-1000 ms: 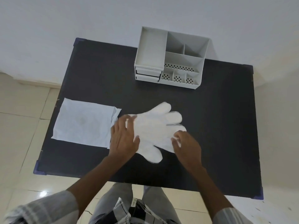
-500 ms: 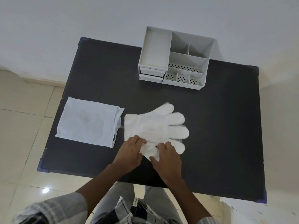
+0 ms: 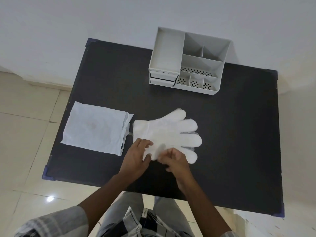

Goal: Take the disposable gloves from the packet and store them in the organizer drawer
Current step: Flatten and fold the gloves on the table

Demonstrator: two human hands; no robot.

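Note:
A stack of white, see-through disposable gloves lies flat in the middle of the black table, fingers pointing right. Left of it rests the flat white packet, its open end toward the gloves. My left hand and my right hand sit side by side at the gloves' near edge, pinching the thumb part of the stack. The grey organizer stands at the table's far edge; its two small drawers at the lower left are closed.
The organizer backs onto a white wall. Beige floor tiles surround the table on the left and near side. My legs are under the near edge.
Both hands slid from the gloves' cuff and fingers down to the near edge and came together there, gripping the thumb part. The gloves and packet stayed put.

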